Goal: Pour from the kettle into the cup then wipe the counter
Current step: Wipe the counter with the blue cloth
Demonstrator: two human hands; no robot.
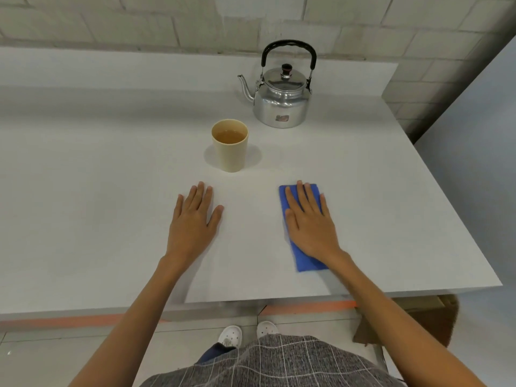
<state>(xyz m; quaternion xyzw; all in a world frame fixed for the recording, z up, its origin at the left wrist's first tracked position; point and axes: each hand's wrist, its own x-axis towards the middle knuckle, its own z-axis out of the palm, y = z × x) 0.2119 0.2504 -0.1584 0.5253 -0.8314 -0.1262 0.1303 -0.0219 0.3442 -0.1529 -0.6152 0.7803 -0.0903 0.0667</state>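
Right hand (310,224): nearest; flat, fingers spread, palm pressed on the blue cloth (303,258), gripping nothing.
Left hand (194,222): flat and open on the bare counter (97,191), left of the cloth.
Cup (230,146): beyond the cloth, to its left, upright, holding amber liquid.
Kettle (282,100): far beyond the cloth, lid on, spout towards the cup.

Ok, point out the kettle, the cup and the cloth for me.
kettle (280,106), head view, on its shiny body.
cup (231,155), head view, on its outer wall.
cloth (305,262), head view, on the blue end nearest the person.
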